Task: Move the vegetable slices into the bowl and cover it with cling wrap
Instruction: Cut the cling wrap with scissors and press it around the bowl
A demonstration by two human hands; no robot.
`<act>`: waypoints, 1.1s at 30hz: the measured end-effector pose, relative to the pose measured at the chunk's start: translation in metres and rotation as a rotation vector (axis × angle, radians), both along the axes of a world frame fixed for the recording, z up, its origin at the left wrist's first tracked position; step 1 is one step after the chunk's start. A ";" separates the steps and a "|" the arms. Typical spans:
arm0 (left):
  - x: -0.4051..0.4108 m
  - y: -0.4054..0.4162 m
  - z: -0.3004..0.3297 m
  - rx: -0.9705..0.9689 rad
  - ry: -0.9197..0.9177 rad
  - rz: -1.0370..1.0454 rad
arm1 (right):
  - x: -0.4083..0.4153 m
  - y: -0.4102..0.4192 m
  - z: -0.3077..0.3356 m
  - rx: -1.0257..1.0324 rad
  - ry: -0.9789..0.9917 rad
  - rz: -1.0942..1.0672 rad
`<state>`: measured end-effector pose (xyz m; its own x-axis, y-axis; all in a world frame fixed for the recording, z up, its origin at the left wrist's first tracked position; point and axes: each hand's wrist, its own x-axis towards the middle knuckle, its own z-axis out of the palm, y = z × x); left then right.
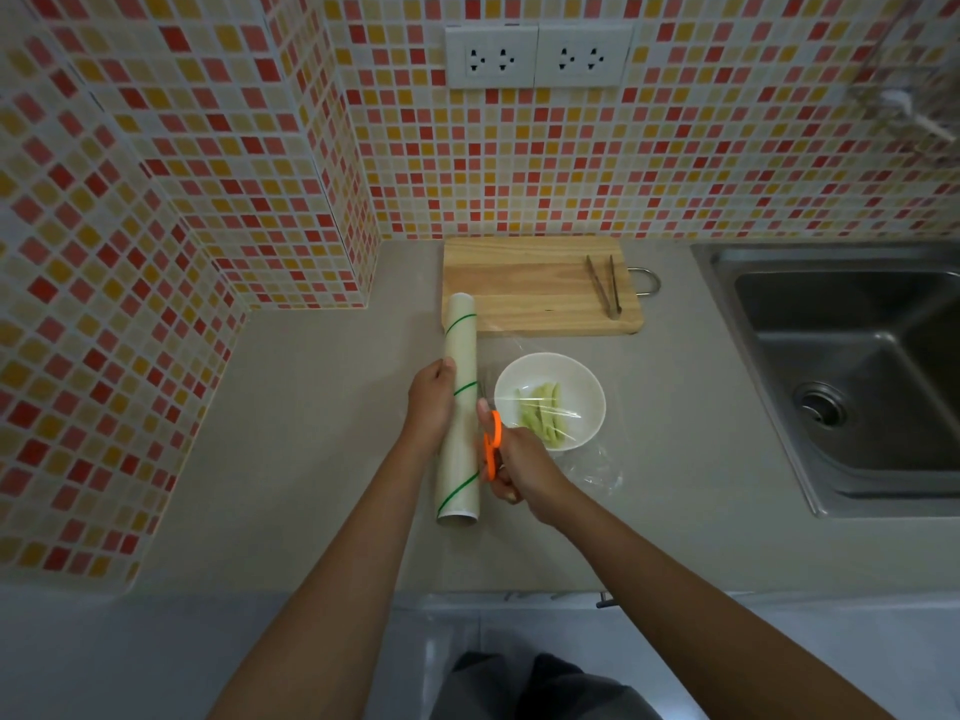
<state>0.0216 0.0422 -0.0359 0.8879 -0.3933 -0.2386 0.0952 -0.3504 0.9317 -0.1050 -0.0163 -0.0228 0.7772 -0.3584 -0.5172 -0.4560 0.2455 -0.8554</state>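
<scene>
1. Left hand (431,402): fingers wrapped round the middle of the cling wrap roll (460,415), a long pale cylinder with thin green spiral lines, lying on the smooth grey countertop (291,407).
2. Right hand (519,467): fingers through the orange plastic handles of the scissors (492,444), held just right of the roll.
3. Bowl (582,387): round, white, glossy, right of the roll; pale green vegetable slices (543,415) lie inside beneath a transparent, wrinkled wrap sheet (592,472).
4. Cutting board (535,285): rectangular, light wood, far side; metal tongs (605,285) rest on it.
5. Sink (857,366): steel, right.
</scene>
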 end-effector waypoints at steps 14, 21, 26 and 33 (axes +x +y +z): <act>-0.003 0.000 0.004 -0.027 0.036 -0.007 | 0.026 -0.015 0.001 -0.077 0.057 -0.015; -0.003 0.000 0.007 -0.033 0.035 -0.009 | 0.036 -0.021 0.003 -0.093 0.063 -0.007; -0.003 0.000 0.008 -0.033 0.056 0.004 | 0.042 -0.026 0.003 -0.079 0.061 -0.010; -0.005 0.000 0.007 -0.038 0.041 0.009 | 0.052 -0.034 0.002 -0.081 0.034 -0.058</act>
<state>0.0169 0.0423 -0.0288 0.8814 -0.3947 -0.2597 0.1366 -0.3133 0.9398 -0.0531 -0.0502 -0.0204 0.7364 -0.4439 -0.5105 -0.4720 0.2033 -0.8578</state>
